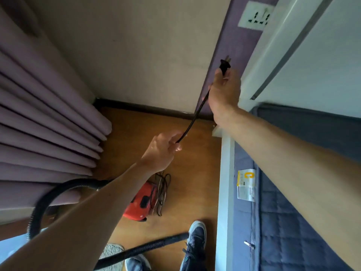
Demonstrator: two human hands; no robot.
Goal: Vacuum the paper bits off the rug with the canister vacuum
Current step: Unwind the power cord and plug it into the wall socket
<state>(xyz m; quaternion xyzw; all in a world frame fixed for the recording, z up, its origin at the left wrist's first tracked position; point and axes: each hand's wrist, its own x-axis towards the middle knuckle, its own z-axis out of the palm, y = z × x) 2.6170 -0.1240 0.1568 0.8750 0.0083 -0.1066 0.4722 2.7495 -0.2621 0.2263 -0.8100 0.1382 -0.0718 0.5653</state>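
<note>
Right hand pinches the power cord just behind the plug, raised up the wall below the socket; left hand grips the cord lower down. This looks like the plugging-in step, with no vacuuming yet. The red canister vacuum sits on the wooden floor, a corner of rug by the feet. Next, the prongs need lining up with the socket's slots.

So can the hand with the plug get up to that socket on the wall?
Probably yes. The right hand holds the plug below the socket, with only bare purple wall between them, and the left hand holds the cord lower down.
</note>
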